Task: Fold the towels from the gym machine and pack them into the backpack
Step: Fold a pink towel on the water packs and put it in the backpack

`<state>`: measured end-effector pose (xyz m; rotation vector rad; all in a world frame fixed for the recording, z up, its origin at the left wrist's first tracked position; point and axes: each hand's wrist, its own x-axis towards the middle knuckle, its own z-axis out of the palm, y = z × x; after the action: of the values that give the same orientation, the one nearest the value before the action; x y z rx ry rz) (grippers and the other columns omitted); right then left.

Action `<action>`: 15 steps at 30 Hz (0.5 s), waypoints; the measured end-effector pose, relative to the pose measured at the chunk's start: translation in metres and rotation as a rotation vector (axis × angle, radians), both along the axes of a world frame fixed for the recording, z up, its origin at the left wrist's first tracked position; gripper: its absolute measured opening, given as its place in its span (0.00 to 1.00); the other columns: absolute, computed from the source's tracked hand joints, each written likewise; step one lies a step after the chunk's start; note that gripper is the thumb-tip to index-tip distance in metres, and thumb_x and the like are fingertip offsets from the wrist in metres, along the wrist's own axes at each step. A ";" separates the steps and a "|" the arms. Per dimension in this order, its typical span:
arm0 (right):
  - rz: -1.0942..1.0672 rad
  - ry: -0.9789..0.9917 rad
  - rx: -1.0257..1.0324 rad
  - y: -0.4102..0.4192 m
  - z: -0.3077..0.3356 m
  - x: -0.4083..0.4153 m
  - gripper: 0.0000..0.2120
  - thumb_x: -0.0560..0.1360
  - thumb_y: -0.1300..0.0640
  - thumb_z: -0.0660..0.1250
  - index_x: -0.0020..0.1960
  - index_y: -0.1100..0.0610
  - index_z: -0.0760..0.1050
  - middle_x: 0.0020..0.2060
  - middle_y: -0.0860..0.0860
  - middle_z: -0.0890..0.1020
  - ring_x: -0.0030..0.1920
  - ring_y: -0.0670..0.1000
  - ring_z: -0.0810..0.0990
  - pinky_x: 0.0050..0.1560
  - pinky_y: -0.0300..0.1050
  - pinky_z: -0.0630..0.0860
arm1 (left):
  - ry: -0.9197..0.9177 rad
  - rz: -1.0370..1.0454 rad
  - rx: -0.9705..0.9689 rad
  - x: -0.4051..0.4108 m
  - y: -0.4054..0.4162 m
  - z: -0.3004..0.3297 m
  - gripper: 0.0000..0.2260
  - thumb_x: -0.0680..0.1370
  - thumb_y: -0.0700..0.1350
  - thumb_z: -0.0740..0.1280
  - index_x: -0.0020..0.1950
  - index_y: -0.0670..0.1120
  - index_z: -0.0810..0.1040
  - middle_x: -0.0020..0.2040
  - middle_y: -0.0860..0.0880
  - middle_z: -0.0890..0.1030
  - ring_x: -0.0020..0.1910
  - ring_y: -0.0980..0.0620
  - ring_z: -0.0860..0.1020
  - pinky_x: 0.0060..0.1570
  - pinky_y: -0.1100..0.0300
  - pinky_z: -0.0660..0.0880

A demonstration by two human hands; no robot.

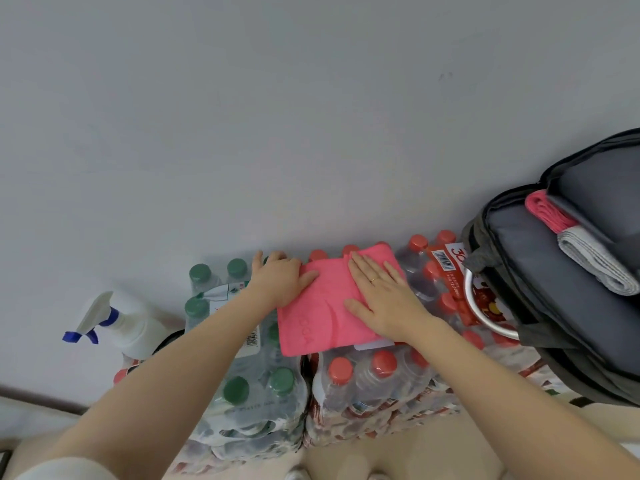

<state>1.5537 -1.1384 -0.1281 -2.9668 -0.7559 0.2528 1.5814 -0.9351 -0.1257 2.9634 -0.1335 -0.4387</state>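
While both hands lie on the pink towel (320, 306), the step in hand looks like the folding itself: the cloth is already a small, thick rectangle, spread on top of shrink-wrapped packs of red-capped bottles (374, 372), and seems to be getting its last smoothing. The right hand (379, 296) rests flat on the towel's right half, fingers straight and spread, a ring on one finger. The left hand (280, 280) presses on the towel's left edge with its thumb laid across the cloth; its other fingers reach over towards the green-capped bottles (239, 386), and whether they curl under the edge cannot be told. The towel is soft, matte, faintly embossed, with rounded corners. To the right, the grey backpack (540, 271) stands unzipped, its padded lining smooth; a folded pink towel (549, 211) and a folded pale grey towel (595, 265) already sit in its compartment. Next, probably, the hands must grip the bundle so the layers stay together and slide it in beside those two. A white spray bottle (117, 322) stands at the left.
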 end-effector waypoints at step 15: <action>-0.048 -0.020 0.092 0.002 -0.002 -0.005 0.38 0.68 0.42 0.31 0.76 0.56 0.41 0.76 0.50 0.43 0.76 0.47 0.42 0.71 0.39 0.35 | 0.386 0.261 -0.638 -0.014 0.014 0.046 0.12 0.78 0.46 0.60 0.57 0.41 0.74 0.44 0.44 0.77 0.40 0.49 0.76 0.40 0.61 0.75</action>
<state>1.5486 -1.1363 -0.1298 -2.9003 -0.6787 0.1805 1.5671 -0.9207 -0.0794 2.1918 0.1325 -0.7519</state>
